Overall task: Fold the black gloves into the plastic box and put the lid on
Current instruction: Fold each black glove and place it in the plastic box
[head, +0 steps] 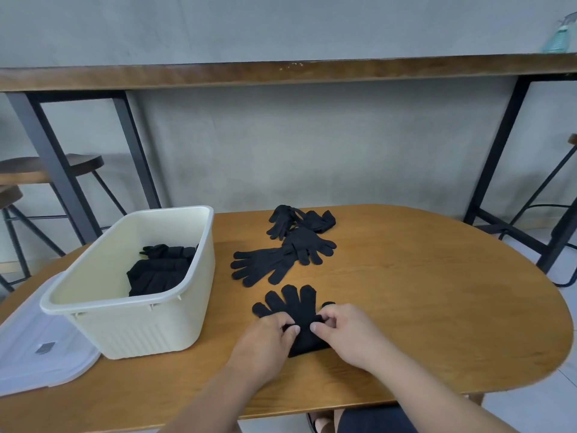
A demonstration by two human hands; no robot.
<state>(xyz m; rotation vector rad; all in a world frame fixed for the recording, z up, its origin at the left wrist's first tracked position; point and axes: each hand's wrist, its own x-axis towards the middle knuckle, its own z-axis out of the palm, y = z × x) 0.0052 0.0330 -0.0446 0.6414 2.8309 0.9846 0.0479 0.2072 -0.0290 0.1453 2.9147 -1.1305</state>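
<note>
Black glove (296, 310) lies flat on tabletop (421, 292), digits spread beyond both hands; left hand (265, 339) and right hand (346, 329) fingers pinch its palm.

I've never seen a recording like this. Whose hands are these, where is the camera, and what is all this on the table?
There is no machine here: a person wears a camera on the head, looking down at their own two bare hands. The left hand and the right hand both pinch a black glove lying flat on the wooden table, its fingers pointing away from the person. Further back lie more loose gloves in an untidy pile. To the left stands a cream plastic box with folded gloves already inside. Its clear lid lies on the table at the box's near left, partly under it.
</note>
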